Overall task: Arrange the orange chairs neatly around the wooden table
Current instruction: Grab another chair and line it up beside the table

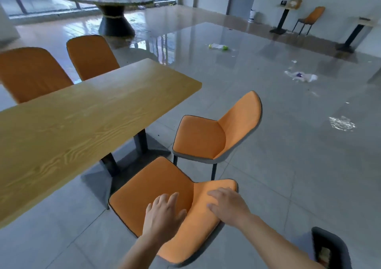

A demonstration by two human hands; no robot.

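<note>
Near orange chair (156, 188): left hand (162, 215), right hand (226, 205) over backrest (198, 233), each grip wide, holding nothing. Step, judged: squaring it to wooden bench (82, 114). Next likely needs: clasp backrest, slide in.

A person's arms are pictured from a head-worn camera. The left grip (162, 217) and the right grip (228, 206) are shown bare, their outlines softened by blur. The left forearm (137, 251) and the right forearm (278, 241) are likewise seen uncovered as far as the picture's lower edge, where they are cut off; clothing beyond that cannot be made out.
</note>
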